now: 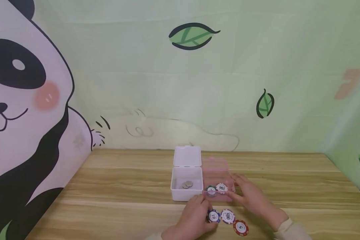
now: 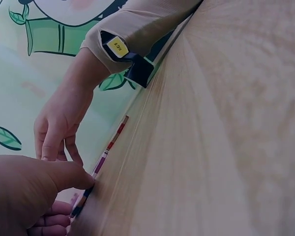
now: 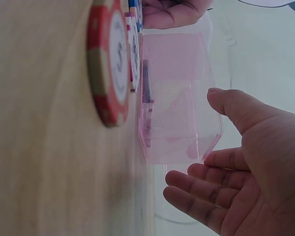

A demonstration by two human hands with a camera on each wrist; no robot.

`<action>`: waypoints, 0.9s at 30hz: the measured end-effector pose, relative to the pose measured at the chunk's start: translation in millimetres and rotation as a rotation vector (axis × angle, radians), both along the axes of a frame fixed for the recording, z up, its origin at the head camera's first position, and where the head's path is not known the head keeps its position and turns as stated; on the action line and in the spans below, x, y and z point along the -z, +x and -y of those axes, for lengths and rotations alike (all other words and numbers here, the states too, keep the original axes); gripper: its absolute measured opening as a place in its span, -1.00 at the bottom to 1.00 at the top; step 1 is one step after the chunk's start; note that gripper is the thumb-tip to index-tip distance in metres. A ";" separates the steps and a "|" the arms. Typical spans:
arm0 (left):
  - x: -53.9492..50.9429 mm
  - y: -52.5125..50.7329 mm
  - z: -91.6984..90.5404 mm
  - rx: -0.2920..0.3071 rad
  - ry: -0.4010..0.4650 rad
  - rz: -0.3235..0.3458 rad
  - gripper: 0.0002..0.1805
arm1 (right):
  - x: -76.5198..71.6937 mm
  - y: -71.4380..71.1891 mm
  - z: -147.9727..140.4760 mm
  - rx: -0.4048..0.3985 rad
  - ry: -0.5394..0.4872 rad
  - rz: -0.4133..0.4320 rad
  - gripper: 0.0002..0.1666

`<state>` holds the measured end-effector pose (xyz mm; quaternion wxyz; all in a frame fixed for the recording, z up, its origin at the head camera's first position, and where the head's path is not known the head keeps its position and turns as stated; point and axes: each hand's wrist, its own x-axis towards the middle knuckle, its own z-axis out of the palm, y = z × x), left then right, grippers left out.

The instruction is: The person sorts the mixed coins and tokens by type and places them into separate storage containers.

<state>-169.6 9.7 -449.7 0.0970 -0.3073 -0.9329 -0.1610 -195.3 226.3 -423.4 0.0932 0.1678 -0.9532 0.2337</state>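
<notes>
My left hand (image 1: pixel 195 216) lies at a blue poker chip (image 1: pixel 214 216) marked 10, its thumb and fingers at the chip's edges in a pinch. That chip is flat on the table. Beside it are a white-and-purple 500 chip (image 1: pixel 228 216) and a red chip (image 1: pixel 241 228) marked 5. My right hand (image 1: pixel 253 196) is at the right side of an open pink see-through box (image 1: pixel 217 198), with thumb and fingers spread and the fingertips at its edge. A green chip (image 1: pixel 211 190) and a white 100 chip (image 1: pixel 222 188) lie inside that box.
Left of the pink box stands a white box (image 1: pixel 187 195), its lid (image 1: pixel 187 156) raised, with several coins (image 1: pixel 188 184) in it. Both boxes sit side by side on a wooden table (image 1: pixel 123 186). Behind the table hangs a printed panda backdrop (image 1: pixel 123 66).
</notes>
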 end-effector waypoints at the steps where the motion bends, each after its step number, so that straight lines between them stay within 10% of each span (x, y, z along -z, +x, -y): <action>1: -0.3 0.2 0.0 0.001 0.003 0.006 -0.63 | -0.1 -0.1 0.1 -0.001 0.001 -0.002 -0.15; 15: -10.0 2.2 0.9 0.011 0.027 0.012 -0.61 | -2.5 0.2 0.9 0.000 0.003 0.008 -0.15; 27: -21.8 1.5 1.7 0.054 0.064 -0.115 -0.61 | -1.9 -0.2 0.0 -0.016 0.000 -0.011 -0.16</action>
